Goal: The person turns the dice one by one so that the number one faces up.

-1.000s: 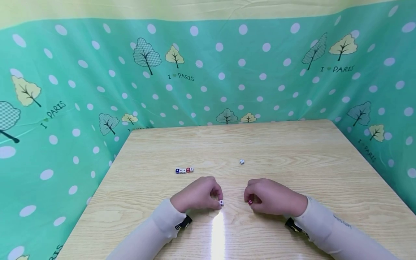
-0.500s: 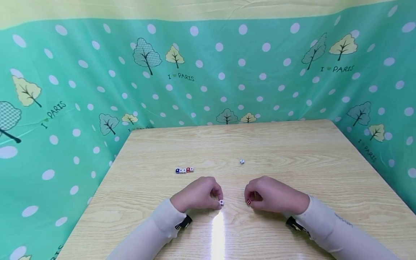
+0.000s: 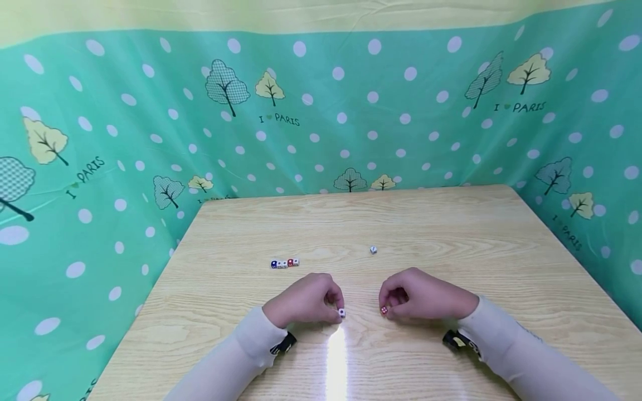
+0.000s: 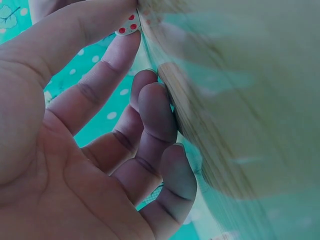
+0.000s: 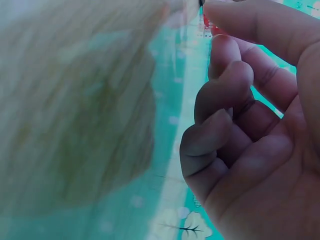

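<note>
My left hand (image 3: 307, 299) pinches a white die (image 3: 342, 313) between thumb and index finger, low over the wooden table. In the left wrist view that white die (image 4: 129, 25) shows red pips on one side, and the other fingers curl loosely below it. Across a short gap to the right, my right hand (image 3: 418, 295) holds a red die (image 3: 384, 310) with white pips at its thumb and fingertips. Only a sliver of the red die (image 5: 208, 22) appears at the top of the right wrist view.
Behind the left hand, a short row of dice (image 3: 285, 263), blue, white and red, stands side by side. A lone white die (image 3: 373, 250) lies farther back, right of centre. A green dotted curtain (image 3: 321, 111) surrounds the wooden table (image 3: 431, 217); light glares at its front.
The red die has turned in the right hand's fingers, its upper face now different, and that hand has shifted slightly. The left hand and white die have stayed in place.
</note>
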Tool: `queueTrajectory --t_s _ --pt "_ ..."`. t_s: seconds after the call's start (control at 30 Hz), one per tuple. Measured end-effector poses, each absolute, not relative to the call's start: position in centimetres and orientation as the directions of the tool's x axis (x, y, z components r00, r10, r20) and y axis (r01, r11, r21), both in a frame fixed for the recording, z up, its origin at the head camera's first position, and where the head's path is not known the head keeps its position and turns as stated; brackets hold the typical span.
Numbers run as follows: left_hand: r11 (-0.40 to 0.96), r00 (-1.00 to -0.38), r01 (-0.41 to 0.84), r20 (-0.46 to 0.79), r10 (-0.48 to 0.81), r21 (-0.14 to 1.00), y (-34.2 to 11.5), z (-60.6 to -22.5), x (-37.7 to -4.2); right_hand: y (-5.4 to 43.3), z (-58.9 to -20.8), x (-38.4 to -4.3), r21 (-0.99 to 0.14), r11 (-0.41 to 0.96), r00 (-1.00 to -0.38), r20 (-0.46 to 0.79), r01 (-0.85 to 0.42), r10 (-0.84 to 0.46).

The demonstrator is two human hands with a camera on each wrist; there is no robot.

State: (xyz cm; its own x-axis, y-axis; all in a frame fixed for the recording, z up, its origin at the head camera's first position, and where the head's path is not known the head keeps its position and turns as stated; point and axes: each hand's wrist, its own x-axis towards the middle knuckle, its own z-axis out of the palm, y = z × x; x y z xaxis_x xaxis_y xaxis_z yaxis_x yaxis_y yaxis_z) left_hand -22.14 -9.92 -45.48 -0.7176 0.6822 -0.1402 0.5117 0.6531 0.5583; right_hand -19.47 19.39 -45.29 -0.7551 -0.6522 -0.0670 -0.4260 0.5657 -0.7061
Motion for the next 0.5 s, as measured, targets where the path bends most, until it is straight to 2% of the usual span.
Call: queueTrajectory --t_s 0.5 --pt "0.648 -0.712 0.518 -0.138 0.688 0.558 -9.88 -45.31 -22.15 20.07 -46.28 -20.1 -0.717 0.553 -0.739 -0.078 -0.425 -0.669"
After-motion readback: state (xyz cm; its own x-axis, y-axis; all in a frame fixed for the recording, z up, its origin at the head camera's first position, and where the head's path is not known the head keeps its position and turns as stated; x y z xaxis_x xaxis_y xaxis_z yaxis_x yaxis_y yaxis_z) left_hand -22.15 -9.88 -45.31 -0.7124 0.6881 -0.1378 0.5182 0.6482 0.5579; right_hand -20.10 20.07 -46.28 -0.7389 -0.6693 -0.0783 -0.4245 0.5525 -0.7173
